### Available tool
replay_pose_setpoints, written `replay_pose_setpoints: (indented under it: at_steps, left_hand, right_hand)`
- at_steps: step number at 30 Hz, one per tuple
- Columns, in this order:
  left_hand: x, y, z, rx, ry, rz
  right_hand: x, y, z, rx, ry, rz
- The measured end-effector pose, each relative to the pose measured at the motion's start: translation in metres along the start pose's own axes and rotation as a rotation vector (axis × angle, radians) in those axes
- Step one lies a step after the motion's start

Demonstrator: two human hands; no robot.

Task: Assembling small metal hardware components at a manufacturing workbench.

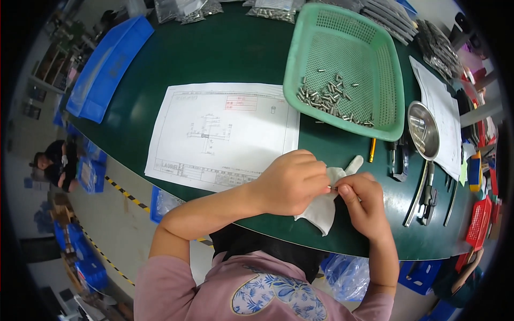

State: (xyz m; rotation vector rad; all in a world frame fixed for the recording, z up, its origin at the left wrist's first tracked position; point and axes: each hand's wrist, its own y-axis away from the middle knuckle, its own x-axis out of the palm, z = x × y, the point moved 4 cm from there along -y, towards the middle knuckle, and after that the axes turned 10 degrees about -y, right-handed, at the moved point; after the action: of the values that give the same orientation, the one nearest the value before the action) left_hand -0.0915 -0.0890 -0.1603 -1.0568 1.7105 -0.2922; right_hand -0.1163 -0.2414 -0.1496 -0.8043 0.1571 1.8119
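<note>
"What are the hands doing?"

"The right hand (364, 202) has thumb and forefinger pinched together on a small metal piece (333, 188), above the surface (235, 53), close to its near edge. The left hand (297, 184) meets it there, fingers curled in, knuckles up; its fingertips are hidden, so I cannot tell whether they clamp the piece too."

"And under them?"

"A white glove (323, 211), lying by that near edge, one finger of it pointing away."

"Further out?"

"A drawing sheet (176, 134) lies to the left, reaching the near edge. Toward the far edge stands a green basket (332, 48) with loose metal cylinders (329, 99) in it. A yellow pencil (372, 151) sits just beside it, a metal scoop (423, 131) lies toward the right edge, and a blue tray (110, 67) lines the left edge."
</note>
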Motion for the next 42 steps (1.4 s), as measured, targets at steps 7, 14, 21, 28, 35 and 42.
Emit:
replay_pose_setpoints:
  at_steps: [7, 14, 21, 28, 35, 42]
  left_hand:
    - [0.000, 0.003, 0.003, -0.141, 0.127, -0.044]
    - [0.001, 0.004, 0.005, -0.303, 0.233, 0.027]
    - [-0.007, 0.002, -0.001, 0.007, -0.002, -0.022]
    - [-0.008, -0.008, 0.004, -0.286, -0.209, 0.046]
    - [-0.007, 0.001, 0.015, -0.254, -0.249, 0.095]
    - [0.010, -0.005, 0.012, -0.440, 0.393, 0.086]
  right_hand:
    - [0.001, 0.000, 0.007, -0.229, 0.233, 0.046]
    - [-0.002, -0.002, 0.015, -0.311, 0.382, -0.055]
    - [0.005, -0.001, -0.010, 0.238, -0.449, 0.063]
    - [-0.026, 0.001, 0.001, -0.159, 0.079, -0.136]
    - [-0.017, -0.004, -0.004, -0.128, 0.099, -0.079]
    - [-0.011, 0.000, -0.008, -0.230, 0.250, -0.130]
